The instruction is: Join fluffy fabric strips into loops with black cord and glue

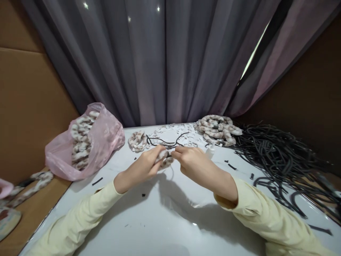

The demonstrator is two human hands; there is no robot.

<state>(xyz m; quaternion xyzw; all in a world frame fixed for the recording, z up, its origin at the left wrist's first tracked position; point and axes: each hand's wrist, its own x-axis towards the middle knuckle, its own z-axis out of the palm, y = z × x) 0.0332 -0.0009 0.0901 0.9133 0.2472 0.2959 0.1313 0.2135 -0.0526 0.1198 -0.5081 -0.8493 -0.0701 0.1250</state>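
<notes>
Above the middle of the white table (128, 227), my left hand (145, 164) is closed around a fluffy white-and-brown ring (162, 155). My right hand (190, 161) pinches at the ring's right side, where a short dark piece (169, 155) shows between the two hands. The fingertips of my right hand partly hide that spot. Just behind the hands lie thin black cords (162, 143). Another fluffy ring (137, 140) rests on the table to the left of them.
A pink plastic bag (106, 138) of fluffy rings stands at the left. Fluffy loops (218, 128) lie at the back right, beside a big heap of black cords (274, 153). A small white bottle (210, 151) is behind my right hand. Grey curtains (149, 64) hang behind the table.
</notes>
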